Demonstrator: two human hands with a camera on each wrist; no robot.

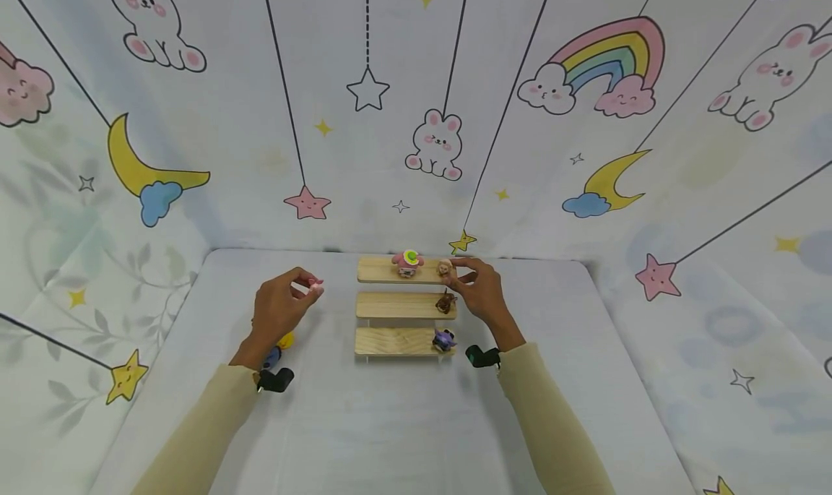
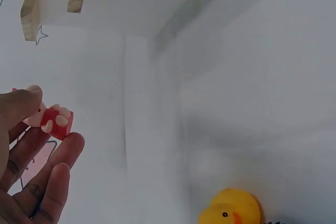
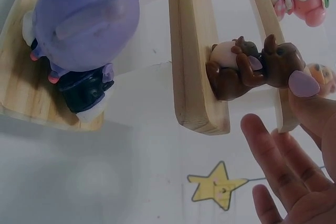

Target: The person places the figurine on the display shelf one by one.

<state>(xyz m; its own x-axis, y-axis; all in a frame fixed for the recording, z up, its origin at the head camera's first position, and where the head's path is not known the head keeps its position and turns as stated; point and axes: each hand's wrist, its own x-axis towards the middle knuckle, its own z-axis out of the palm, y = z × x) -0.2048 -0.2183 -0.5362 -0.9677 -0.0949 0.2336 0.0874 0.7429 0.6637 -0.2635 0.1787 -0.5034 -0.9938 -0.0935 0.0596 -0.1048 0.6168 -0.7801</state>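
My left hand [image 1: 281,303] pinches a small red and pink figurine [image 2: 56,121] between thumb and fingers, left of a three-tier wooden shelf [image 1: 396,305]. At the right end of the top tier, my right hand [image 1: 479,289] has thumb and index finger around a small light-faced figurine [image 1: 445,267]; its other fingers extend in the right wrist view. A pink figurine [image 1: 407,264] with a green and yellow top stands beside it. On the middle tier's right end sits a brown big-eared figurine [image 3: 247,69]. A purple figurine [image 3: 86,22] is on the bottom tier.
A yellow duck figurine [image 2: 231,208] and a dark blue figurine [image 1: 271,358] lie on the white table below my left wrist, partly hidden. A cloth backdrop [image 1: 370,155] with printed rabbits, stars and moons rises behind the table.
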